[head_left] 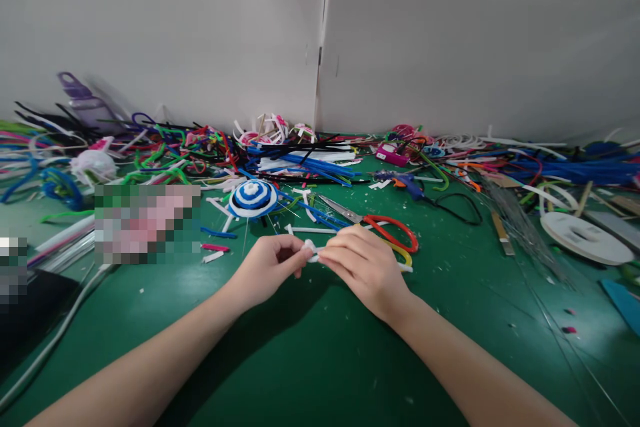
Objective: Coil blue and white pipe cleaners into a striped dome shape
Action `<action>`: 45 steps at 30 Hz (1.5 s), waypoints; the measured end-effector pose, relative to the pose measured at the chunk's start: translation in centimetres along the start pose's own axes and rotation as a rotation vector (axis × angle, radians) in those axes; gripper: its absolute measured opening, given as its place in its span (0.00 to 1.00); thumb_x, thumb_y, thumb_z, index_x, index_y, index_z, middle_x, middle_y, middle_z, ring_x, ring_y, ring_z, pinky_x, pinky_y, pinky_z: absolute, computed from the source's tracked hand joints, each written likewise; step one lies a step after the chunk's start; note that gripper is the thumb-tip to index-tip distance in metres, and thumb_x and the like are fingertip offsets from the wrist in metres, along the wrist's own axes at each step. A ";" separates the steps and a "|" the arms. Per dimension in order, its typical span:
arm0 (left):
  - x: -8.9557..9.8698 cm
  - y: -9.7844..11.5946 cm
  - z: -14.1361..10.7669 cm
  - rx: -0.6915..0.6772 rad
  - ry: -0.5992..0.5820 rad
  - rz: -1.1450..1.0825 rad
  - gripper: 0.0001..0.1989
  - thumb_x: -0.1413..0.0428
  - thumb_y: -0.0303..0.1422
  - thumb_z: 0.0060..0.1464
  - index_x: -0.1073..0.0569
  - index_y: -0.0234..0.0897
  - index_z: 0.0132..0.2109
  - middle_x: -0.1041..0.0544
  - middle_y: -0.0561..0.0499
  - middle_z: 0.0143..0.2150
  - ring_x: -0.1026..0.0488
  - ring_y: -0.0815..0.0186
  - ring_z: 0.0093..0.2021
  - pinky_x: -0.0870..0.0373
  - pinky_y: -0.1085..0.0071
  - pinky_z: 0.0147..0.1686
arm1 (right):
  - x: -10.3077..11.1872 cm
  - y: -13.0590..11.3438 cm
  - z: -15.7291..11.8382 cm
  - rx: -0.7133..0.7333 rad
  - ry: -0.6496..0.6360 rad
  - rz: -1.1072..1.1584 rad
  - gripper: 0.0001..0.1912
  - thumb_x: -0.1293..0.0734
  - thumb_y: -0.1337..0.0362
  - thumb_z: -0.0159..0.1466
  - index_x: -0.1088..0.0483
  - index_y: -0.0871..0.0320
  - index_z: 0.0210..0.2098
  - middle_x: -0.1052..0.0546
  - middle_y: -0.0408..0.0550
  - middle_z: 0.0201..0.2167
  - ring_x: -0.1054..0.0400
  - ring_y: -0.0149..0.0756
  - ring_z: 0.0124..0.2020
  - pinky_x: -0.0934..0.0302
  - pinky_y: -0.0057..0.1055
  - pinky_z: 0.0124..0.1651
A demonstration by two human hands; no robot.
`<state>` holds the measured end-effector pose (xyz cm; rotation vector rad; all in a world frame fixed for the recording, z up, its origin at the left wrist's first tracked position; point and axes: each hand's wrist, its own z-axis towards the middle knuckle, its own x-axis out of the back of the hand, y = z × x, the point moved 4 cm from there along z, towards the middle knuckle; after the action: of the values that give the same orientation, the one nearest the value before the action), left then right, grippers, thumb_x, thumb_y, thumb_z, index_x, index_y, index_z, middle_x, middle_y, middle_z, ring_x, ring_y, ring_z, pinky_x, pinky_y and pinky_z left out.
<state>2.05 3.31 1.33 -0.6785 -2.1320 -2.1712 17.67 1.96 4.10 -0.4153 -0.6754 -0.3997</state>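
Observation:
Between my two hands is a white pipe cleaner, its left end bunched into a small curl. My left hand pinches the curled end between thumb and fingers. The straighter part is gripped by my right hand, whose fingers are pressed together over it. Just beyond my hands lie scissors with red and yellow handles, partly hidden by my right hand. A blue and white striped dome of coiled pipe cleaner sits past my left hand, with white cut pieces beside it.
Heaps of coloured pipe cleaners line the grey partition. A blue glue gun with a black cable lies at back right. At right are a white spool and thin wires. A purple bottle stands back left; a pale cable crosses the left.

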 end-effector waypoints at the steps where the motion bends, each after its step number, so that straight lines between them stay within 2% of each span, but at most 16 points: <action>1: -0.1 0.1 -0.1 -0.016 -0.017 0.044 0.15 0.47 0.43 0.52 0.29 0.36 0.25 0.32 0.56 0.19 0.37 0.70 0.21 0.43 0.75 0.23 | -0.1 0.1 0.0 -0.009 0.005 0.023 0.05 0.37 0.69 0.63 0.28 0.57 0.35 0.24 0.47 0.31 0.32 0.35 0.38 0.36 0.34 0.42; 4: -0.2 0.6 -0.2 -0.071 -0.031 0.144 0.15 0.49 0.41 0.54 0.30 0.37 0.25 0.33 0.56 0.19 0.37 0.70 0.22 0.42 0.74 0.24 | -0.4 0.5 -0.2 -0.062 -0.014 0.081 0.06 0.37 0.68 0.64 0.28 0.58 0.36 0.24 0.48 0.33 0.31 0.34 0.37 0.35 0.33 0.41; 7: -0.3 0.8 -0.3 -0.087 -0.045 0.151 0.15 0.51 0.40 0.56 0.30 0.37 0.26 0.32 0.56 0.20 0.35 0.69 0.23 0.41 0.74 0.26 | -0.6 0.8 -0.4 -0.106 -0.032 0.117 0.07 0.38 0.69 0.64 0.28 0.60 0.36 0.25 0.49 0.33 0.31 0.32 0.34 0.36 0.29 0.37; 12: -0.4 0.3 -0.2 -0.018 -0.104 -0.011 0.15 0.51 0.40 0.57 0.29 0.36 0.27 0.30 0.55 0.21 0.34 0.69 0.24 0.40 0.73 0.29 | -0.2 0.6 -0.4 -0.067 0.003 0.107 0.06 0.38 0.69 0.64 0.28 0.59 0.36 0.25 0.49 0.32 0.32 0.31 0.33 0.36 0.29 0.36; 16: -0.4 -0.4 -0.2 0.050 -0.079 -0.184 0.15 0.49 0.41 0.55 0.28 0.35 0.27 0.29 0.54 0.22 0.35 0.70 0.23 0.40 0.74 0.27 | 0.2 0.1 -0.3 0.044 0.021 0.021 0.08 0.39 0.71 0.64 0.28 0.60 0.36 0.25 0.50 0.32 0.32 0.33 0.34 0.37 0.30 0.36; 18: -0.3 -0.4 -0.2 0.045 -0.078 -0.155 0.16 0.49 0.41 0.55 0.28 0.35 0.26 0.30 0.55 0.21 0.35 0.71 0.23 0.40 0.74 0.27 | 0.2 0.0 -0.2 0.061 0.009 0.004 0.08 0.39 0.71 0.64 0.28 0.61 0.36 0.25 0.50 0.32 0.32 0.33 0.33 0.38 0.30 0.36; 23: 0.0 0.6 -0.3 -0.007 -0.102 0.022 0.17 0.51 0.40 0.57 0.27 0.35 0.28 0.30 0.55 0.20 0.34 0.69 0.25 0.40 0.73 0.29 | -0.3 0.5 -0.1 -0.019 -0.033 0.076 0.08 0.40 0.70 0.65 0.29 0.59 0.37 0.24 0.50 0.34 0.33 0.33 0.35 0.38 0.31 0.38; 29: 0.2 0.8 -0.3 -0.027 -0.112 -0.047 0.21 0.60 0.37 0.61 0.28 0.34 0.29 0.27 0.52 0.24 0.31 0.67 0.27 0.37 0.70 0.35 | -0.5 0.5 0.0 -0.006 -0.097 0.119 0.08 0.41 0.70 0.65 0.30 0.59 0.38 0.24 0.49 0.32 0.35 0.34 0.34 0.38 0.32 0.38; 34: -0.1 0.8 -0.3 -0.062 -0.122 0.092 0.16 0.51 0.42 0.57 0.31 0.35 0.29 0.32 0.55 0.22 0.35 0.69 0.26 0.41 0.73 0.28 | -0.5 0.3 0.0 0.024 -0.089 0.129 0.08 0.40 0.70 0.65 0.30 0.59 0.38 0.24 0.49 0.33 0.34 0.34 0.33 0.37 0.33 0.37; 36: 0.0 0.8 -0.3 -0.079 -0.142 0.123 0.15 0.52 0.41 0.58 0.32 0.36 0.29 0.32 0.55 0.23 0.37 0.70 0.26 0.42 0.73 0.28 | -0.4 0.3 0.1 0.036 -0.080 0.155 0.07 0.40 0.70 0.65 0.30 0.59 0.38 0.23 0.48 0.33 0.33 0.34 0.33 0.37 0.33 0.37; 39: 0.0 0.6 -0.3 -0.067 -0.233 0.023 0.15 0.53 0.40 0.59 0.32 0.35 0.30 0.30 0.55 0.24 0.36 0.70 0.26 0.42 0.73 0.30 | -0.1 0.4 0.2 0.032 -0.052 0.241 0.08 0.39 0.71 0.64 0.30 0.58 0.40 0.22 0.47 0.34 0.30 0.33 0.35 0.36 0.33 0.38; 42: -0.2 0.3 -0.5 -0.023 -0.342 -0.190 0.15 0.52 0.39 0.59 0.33 0.34 0.29 0.30 0.55 0.23 0.36 0.71 0.25 0.42 0.73 0.30 | 0.3 0.4 0.0 0.037 0.008 0.313 0.12 0.39 0.75 0.62 0.30 0.57 0.42 0.22 0.47 0.36 0.29 0.33 0.38 0.34 0.32 0.40; 45: -0.9 -0.1 -0.8 0.064 -0.400 -0.459 0.14 0.50 0.38 0.58 0.34 0.34 0.28 0.32 0.55 0.23 0.36 0.72 0.24 0.43 0.73 0.28 | 0.4 0.1 -0.4 0.075 0.068 0.311 0.16 0.38 0.77 0.61 0.30 0.57 0.46 0.23 0.49 0.40 0.29 0.34 0.41 0.33 0.32 0.41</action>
<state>2.65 2.33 0.99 -0.7285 -2.7879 -2.3142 18.21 1.78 4.05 -0.4256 -0.5473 -0.0933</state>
